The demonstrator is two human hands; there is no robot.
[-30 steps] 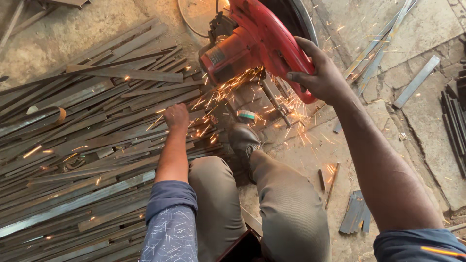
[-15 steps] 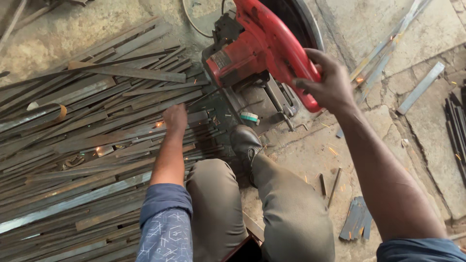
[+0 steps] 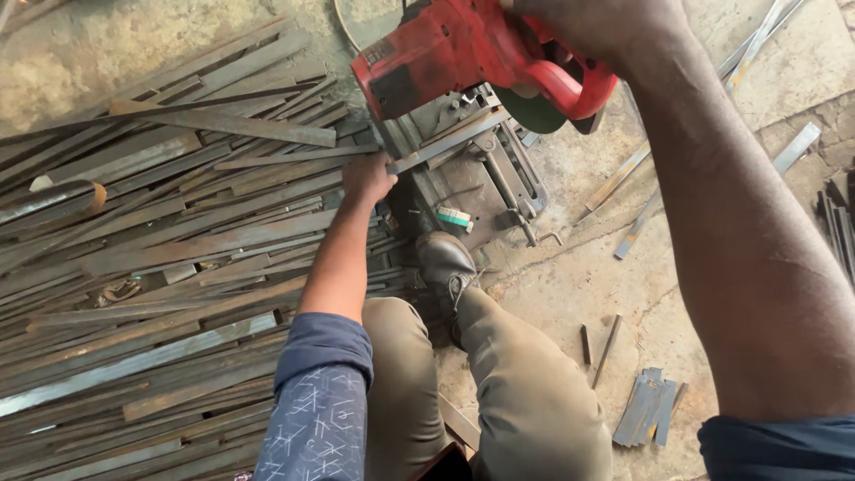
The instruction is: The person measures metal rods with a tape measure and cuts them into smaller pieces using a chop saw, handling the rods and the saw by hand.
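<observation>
A person crouches on a workshop floor (image 3: 570, 285) over a red chop saw (image 3: 463, 53), its head lifted clear of the grey steel base (image 3: 481, 178) and the dark cutting disc (image 3: 534, 111) showing beneath the red guard. The right hand (image 3: 597, 22), at the top edge of the view, is wrapped around the saw's red handle, fingers clenched on it. The left hand (image 3: 367, 176) reaches forward on an outstretched arm and lies on a flat steel strip (image 3: 445, 142) that runs through the saw's vise; the fingers curl over the near end of the strip, gripping it just left of the base. To the left, a broad heap of long flat steel bars (image 3: 178, 240) covers the floor, lying mostly parallel and overlapping. A worn brown boot (image 3: 445, 263) is planted just in front of the saw base, with olive trousers (image 3: 525, 392) bent at the knees below it. On the right, a small stack of short cut pieces (image 3: 648, 408) lies on the concrete, well apart from the saw, and a few loose strips (image 3: 623, 174) lie scattered beside the base.
</observation>
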